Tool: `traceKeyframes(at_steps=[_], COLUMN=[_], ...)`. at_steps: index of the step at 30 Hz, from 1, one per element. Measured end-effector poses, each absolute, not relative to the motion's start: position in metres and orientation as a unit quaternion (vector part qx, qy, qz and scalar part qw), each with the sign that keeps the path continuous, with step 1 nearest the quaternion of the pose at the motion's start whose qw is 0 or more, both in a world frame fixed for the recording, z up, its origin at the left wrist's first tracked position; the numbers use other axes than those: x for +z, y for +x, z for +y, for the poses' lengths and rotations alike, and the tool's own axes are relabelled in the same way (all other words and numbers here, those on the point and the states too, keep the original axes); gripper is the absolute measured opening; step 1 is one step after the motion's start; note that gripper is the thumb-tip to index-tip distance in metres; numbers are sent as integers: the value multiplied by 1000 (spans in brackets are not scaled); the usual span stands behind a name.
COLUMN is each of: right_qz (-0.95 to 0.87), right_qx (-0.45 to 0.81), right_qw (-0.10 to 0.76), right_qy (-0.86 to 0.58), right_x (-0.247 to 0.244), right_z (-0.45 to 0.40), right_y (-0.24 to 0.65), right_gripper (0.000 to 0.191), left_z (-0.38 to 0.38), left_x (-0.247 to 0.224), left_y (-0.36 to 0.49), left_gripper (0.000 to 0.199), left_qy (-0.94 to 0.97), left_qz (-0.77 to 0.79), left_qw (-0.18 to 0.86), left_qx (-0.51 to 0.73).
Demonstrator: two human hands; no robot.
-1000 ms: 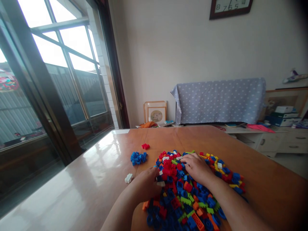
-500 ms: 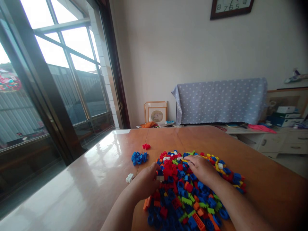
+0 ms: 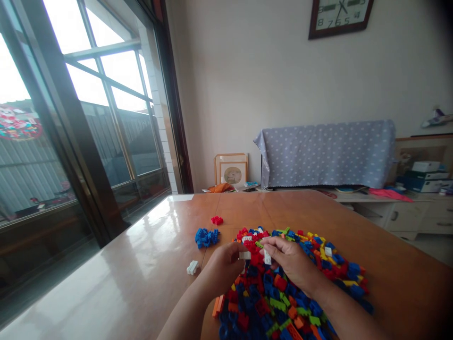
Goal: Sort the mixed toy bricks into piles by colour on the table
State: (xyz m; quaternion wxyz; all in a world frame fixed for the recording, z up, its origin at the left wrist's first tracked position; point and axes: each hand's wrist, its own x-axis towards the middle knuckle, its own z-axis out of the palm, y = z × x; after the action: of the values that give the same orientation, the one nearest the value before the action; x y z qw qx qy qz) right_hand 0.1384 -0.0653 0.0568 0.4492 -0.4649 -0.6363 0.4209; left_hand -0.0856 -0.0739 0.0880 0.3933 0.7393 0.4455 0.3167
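Note:
Above the pile of mixed toy building bricks [image 3: 279,304], my left hand [image 3: 226,264] pinches a white building brick [image 3: 245,255] between thumb and fingers. My right hand [image 3: 288,255] grips another white building brick [image 3: 267,257], tilted with one end downward. The two bricks face each other with a small gap between them. Left of the pile lie a small white brick cluster [image 3: 192,267], a blue brick cluster [image 3: 206,238] and a red brick cluster [image 3: 217,220]. My hands and forearms hide parts of the pile.
The glossy wooden table [image 3: 141,278] extends forward to a low cabinet [image 3: 403,215] by the wall. A polka-dot cloth [image 3: 325,153] covers something wide on it. Framed pictures [image 3: 231,172] lean at the back, and a glass door [image 3: 116,118] stands at the left.
My right hand has lifted off the pile with a white brick and come nearer my left hand. The left hand has risen slightly with its white brick. The camera view has tilted up slightly.

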Motion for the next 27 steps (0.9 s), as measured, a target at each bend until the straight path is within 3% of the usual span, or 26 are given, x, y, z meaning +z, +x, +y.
traceKeyframes(at_steps=[4,9,13,21,27], right_qz=[-614,-612,-622,-617,-699], right_qx=[479,515,529,522,401], right_qw=[456,431,405,440,413], right_qy=[-431,-418,-410,-391,-423], right_x=[60,64,58,44,49], right_z=[-73,-79,-78,-70,-72], right_y=[128,124,122,121,124], right_gripper=[45,44,47,51,35], left_z=[-74,-74,-74,-75,-74], left_x=[84,76,70,67,69], left_y=[-76,-65,-59,-60,-63], left_gripper=[17,14,16,14,11], left_qy=[677,642,631,671,659], left_qz=[396,373,382,417,382], left_qw=[501,544,539,461,490], left_qx=[365,392,407,405,423])
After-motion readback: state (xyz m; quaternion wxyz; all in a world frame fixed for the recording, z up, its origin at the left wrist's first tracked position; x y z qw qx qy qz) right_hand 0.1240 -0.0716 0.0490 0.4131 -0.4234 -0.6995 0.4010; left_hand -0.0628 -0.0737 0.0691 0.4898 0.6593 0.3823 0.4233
